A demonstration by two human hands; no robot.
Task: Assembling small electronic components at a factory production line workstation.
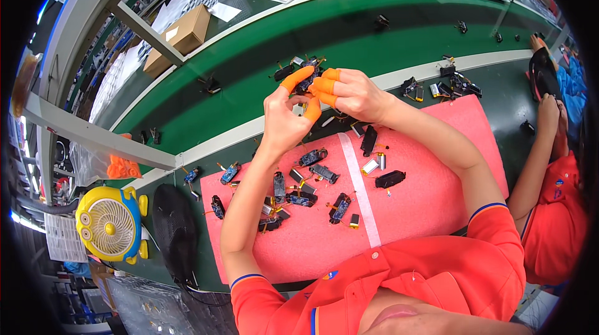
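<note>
Both my hands are raised over the far edge of the pink foam mat (412,210), with orange finger cots on several fingertips. Between the thumb and fingers of my left hand (287,110) is a small black electronic assembly with a circuit board (304,85). The fingers of my right hand (355,94) pinch the same assembly from the right; their tips partly hide it. On the mat below lie several similar assemblies, among them a blue circuit board in a black housing (340,207), a black housing (390,179) and a silver battery cell (370,166).
A green conveyor belt (249,66) runs across beyond the mat, carrying scattered assemblies. To the left stand a yellow and blue fan (109,226) and a black mesh object (175,229). More assemblies are heaped by the belt rail (462,85). A co-worker's arm (536,160) is at right.
</note>
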